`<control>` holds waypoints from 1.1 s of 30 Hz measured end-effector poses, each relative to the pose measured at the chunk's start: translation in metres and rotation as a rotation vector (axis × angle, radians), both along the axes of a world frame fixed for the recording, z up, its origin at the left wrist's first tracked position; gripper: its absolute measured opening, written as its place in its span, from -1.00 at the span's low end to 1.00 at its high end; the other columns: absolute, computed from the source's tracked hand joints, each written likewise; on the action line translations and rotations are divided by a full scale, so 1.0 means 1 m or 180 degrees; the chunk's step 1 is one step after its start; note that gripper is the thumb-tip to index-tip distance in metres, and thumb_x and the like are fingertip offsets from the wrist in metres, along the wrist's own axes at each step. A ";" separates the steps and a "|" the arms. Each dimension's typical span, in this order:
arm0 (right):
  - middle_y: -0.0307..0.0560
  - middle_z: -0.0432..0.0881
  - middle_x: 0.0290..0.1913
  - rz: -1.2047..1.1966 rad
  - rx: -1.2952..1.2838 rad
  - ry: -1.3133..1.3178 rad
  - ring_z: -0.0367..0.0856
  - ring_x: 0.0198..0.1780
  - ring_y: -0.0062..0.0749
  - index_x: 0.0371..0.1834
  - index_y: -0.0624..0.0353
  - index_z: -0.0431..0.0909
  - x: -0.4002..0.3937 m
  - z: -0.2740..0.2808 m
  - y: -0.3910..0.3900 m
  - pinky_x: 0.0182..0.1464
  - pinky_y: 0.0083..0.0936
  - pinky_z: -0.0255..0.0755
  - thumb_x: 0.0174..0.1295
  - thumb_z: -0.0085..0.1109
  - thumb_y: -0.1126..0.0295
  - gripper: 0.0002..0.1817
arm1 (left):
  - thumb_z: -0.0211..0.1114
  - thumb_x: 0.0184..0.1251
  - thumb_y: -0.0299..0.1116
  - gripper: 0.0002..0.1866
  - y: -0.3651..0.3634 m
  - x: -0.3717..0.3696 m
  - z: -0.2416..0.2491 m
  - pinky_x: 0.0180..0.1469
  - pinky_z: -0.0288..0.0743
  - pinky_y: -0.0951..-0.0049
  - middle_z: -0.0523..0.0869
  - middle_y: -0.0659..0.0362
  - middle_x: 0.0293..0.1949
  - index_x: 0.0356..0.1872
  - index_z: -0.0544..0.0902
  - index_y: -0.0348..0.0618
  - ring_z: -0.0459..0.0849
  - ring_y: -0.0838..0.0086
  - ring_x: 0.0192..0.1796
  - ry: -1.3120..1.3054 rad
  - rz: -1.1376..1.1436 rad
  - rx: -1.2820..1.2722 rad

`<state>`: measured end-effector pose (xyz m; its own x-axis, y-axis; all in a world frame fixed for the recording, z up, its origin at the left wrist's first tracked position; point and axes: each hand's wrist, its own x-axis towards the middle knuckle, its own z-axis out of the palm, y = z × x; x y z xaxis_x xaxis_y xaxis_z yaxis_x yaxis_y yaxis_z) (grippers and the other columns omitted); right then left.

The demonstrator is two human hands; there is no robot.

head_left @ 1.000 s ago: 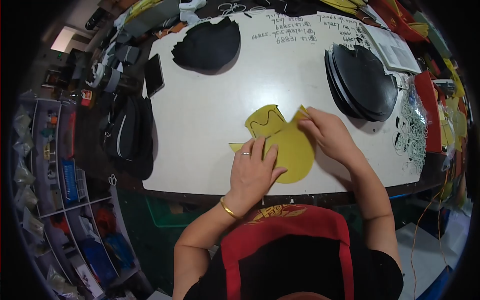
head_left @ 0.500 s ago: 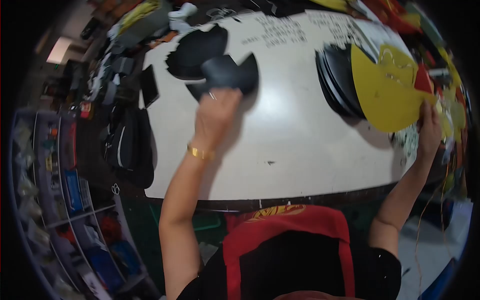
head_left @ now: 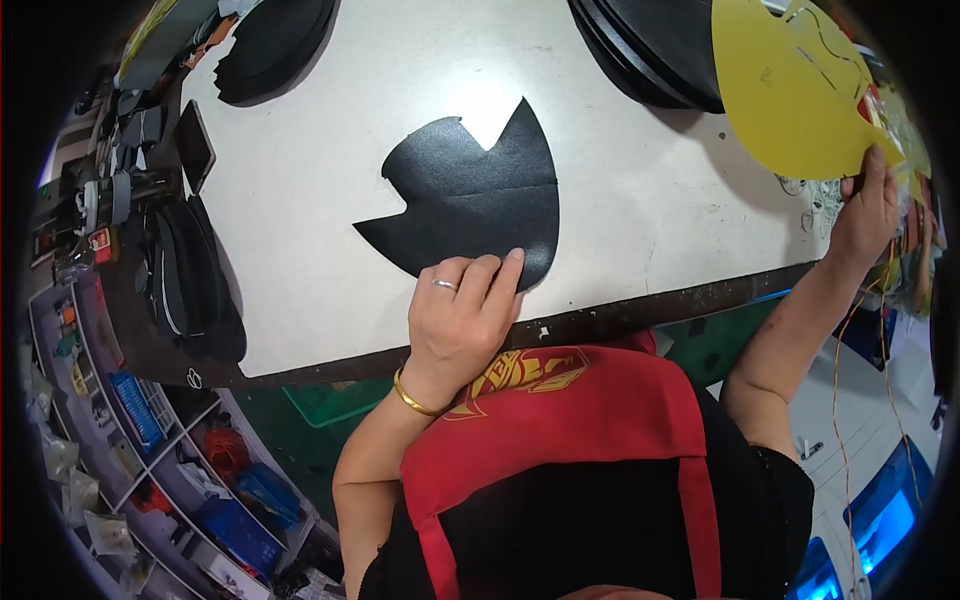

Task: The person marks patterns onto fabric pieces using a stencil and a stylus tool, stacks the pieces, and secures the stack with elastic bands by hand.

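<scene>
A black leather-like piece [head_left: 470, 190] with two V-shaped notches lies flat on the table, a crease running across its middle. My left hand [head_left: 462, 312], with a ring on one finger, has its fingers pressed together on the piece's near edge; the thumb is hidden. On the right, my right hand [head_left: 868, 215] pinches the lower corner of a yellow sheet template [head_left: 790, 95], which has a rounded edge and curved slots cut in it. The template is held up beside a stack of black pieces [head_left: 650, 50].
More black pieces [head_left: 275, 50] lie at the far left of the white tabletop [head_left: 300, 270]. A dark flat device [head_left: 194, 147] and black padded items [head_left: 185, 280] sit along the left edge. Shelves with bins [head_left: 190, 450] stand below left. Loose cords [head_left: 845, 420] hang at the right.
My left hand has brought the notched black piece from the far-left pile toward the near table edge. My right hand still holds the yellow template. The camera view has shifted.
</scene>
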<state>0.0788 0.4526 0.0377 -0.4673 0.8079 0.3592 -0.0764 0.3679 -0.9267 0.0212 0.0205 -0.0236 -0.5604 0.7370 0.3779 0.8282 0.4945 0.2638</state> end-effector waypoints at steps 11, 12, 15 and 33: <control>-0.29 0.64 -0.36 0.0136 0.0028 -0.0070 0.40 -0.46 -0.74 -0.15 0.27 0.65 -0.003 -0.005 -0.002 -0.41 -0.76 0.22 0.52 0.22 0.26 -0.75 | 0.55 -0.12 -0.49 -0.49 0.000 0.004 -0.002 -0.17 0.49 0.32 0.68 0.19 -0.17 0.01 0.77 -0.17 0.62 0.33 -0.19 -0.0032 0.0089 0.0075; -0.29 0.64 -0.36 0.0180 0.0039 -0.0070 0.40 -0.46 -0.73 -0.15 0.27 0.65 -0.003 -0.006 -0.002 -0.41 -0.76 0.22 0.52 0.22 0.27 -0.75 | 0.57 -0.16 -0.52 -0.46 0.001 0.005 -0.002 -0.17 0.50 0.31 0.70 0.18 -0.17 0.01 0.78 -0.16 0.63 0.32 -0.20 -0.0076 0.0123 0.0108; -0.30 0.64 -0.34 0.0343 0.0075 -0.0121 0.40 -0.46 -0.73 -0.15 0.26 0.64 -0.005 -0.006 -0.007 -0.40 -0.75 0.23 0.53 0.20 0.29 -0.77 | 0.57 -0.16 -0.52 -0.46 0.001 0.006 -0.002 -0.15 0.51 0.31 0.69 0.18 -0.16 0.01 0.77 -0.15 0.64 0.32 -0.19 -0.0091 0.0150 0.0153; -0.42 0.59 -0.29 0.1681 -0.0458 -0.0541 0.36 -0.39 -0.88 0.11 0.16 0.60 -0.038 -0.042 -0.055 -0.41 -0.78 0.15 0.58 0.10 0.21 -0.73 | 0.37 0.18 -0.32 -0.76 -0.038 0.017 -0.002 -0.22 0.49 0.40 0.63 0.25 -0.29 -0.13 0.73 -0.10 0.64 0.41 -0.21 0.0037 0.0070 0.0486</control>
<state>0.0405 0.3977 -0.0039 -0.8625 0.4842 0.1473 -0.0611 0.1894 -0.9800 0.0380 -0.0174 -0.0253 -0.5707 0.6580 0.4913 0.8210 0.4673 0.3279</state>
